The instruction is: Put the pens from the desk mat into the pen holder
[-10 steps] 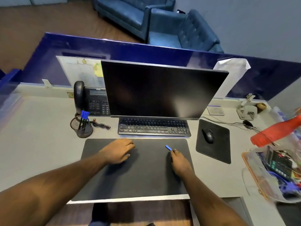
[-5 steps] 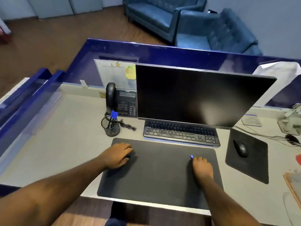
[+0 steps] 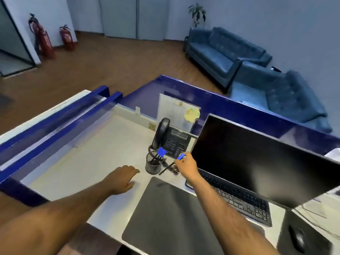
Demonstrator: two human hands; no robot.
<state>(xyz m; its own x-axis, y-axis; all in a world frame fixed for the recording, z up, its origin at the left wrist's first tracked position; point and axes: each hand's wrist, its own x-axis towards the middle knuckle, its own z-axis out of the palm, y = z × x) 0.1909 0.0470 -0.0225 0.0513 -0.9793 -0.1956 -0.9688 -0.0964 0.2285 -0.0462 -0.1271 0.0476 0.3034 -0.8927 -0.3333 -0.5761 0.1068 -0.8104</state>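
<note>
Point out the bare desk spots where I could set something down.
Free: the pale desk left of the pen holder, beyond the left hand, and the desk mat between the forearms. Crowded: around the phone, its cord and the right hand holding a pen.

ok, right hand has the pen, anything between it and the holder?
Nothing solid visible. The right hand holds the pen just right of the mesh pen holder; only the coiled phone cord lies low between them. Pens already fill part of the opening.
</note>
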